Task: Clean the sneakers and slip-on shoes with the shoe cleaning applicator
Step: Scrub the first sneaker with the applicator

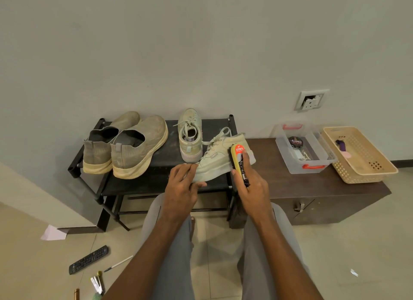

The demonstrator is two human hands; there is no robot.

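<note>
Right hand (250, 183) grips the shoe cleaning applicator (239, 163), sponge against the tilted sneaker (220, 158); left hand (183, 183) pinches its heel at nine o'clock. Recommended: steady strokes, firm bracing. Second sneaker (190, 136) and slip-on shoes (125, 145) wait at eleven o'clock.

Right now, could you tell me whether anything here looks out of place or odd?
Yes: a remote control, a pen and a scrap of paper lie scattered on the floor at lower left. The wall socket looks tilted, its faceplate partly open.
</note>
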